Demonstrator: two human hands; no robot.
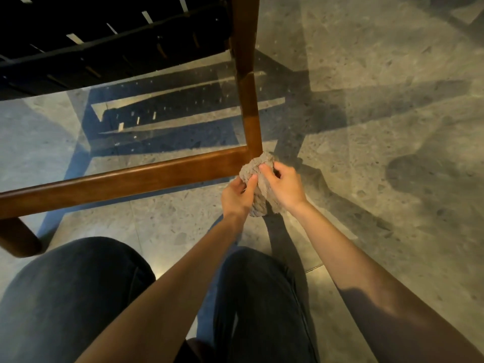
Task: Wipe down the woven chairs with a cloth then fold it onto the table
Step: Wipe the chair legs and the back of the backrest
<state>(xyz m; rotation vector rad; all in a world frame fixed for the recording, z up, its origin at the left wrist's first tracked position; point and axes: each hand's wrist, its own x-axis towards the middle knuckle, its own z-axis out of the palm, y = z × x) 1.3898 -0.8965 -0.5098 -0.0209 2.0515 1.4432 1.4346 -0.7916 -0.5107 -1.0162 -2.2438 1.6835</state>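
The wiping is under way, I judge, and the folding is not yet done; no tabletop is visible. The left hand [237, 195] and the right hand [284, 183] both pinch the crumpled cloth [262, 188] between them. Its far end seems to touch the woven chair [104, 43] where the leg [248, 100] meets the lower rail [131, 176].

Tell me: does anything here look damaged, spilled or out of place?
Nothing stands out. The left hand and right hand grip the bunched cloth by the chair leg; it and the weave look intact.
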